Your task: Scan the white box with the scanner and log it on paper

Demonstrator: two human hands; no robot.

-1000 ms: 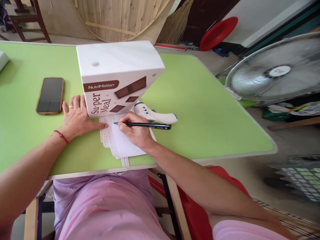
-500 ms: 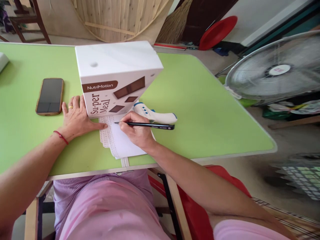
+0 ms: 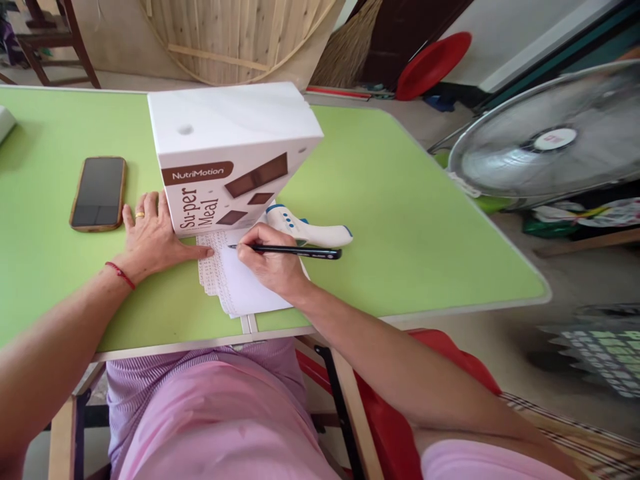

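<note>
Between the fingers and thumb of my right hand (image 3: pixel 275 263) is a black pen (image 3: pixel 305 252), its tip at the handwriting on a white sheet of paper (image 3: pixel 250 290). My left hand (image 3: pixel 155 230) lies flat with fingers spread, thumb on the left edge of the written sheets and fingers beside the box. The white box (image 3: pixel 235 120), lettered "NutriMotion Su-per Meal", stands upright over the far part of the paper. Just beyond my right hand lies a white and blue handheld thermometer (image 3: pixel 320 233), partly hidden by the box and hand.
A phone (image 3: pixel 99 193) in a brown case lies left of my left hand on the green table (image 3: pixel 400 200). Right of the table is a large fan (image 3: pixel 555 140). A red stool (image 3: pixel 390 413) is below my right arm. A broom (image 3: pixel 345 47) stands behind.
The pen's back end has swung slightly left and my right hand has shifted a little on the paper. The whole view has slid slightly; my left hand stays in place.
</note>
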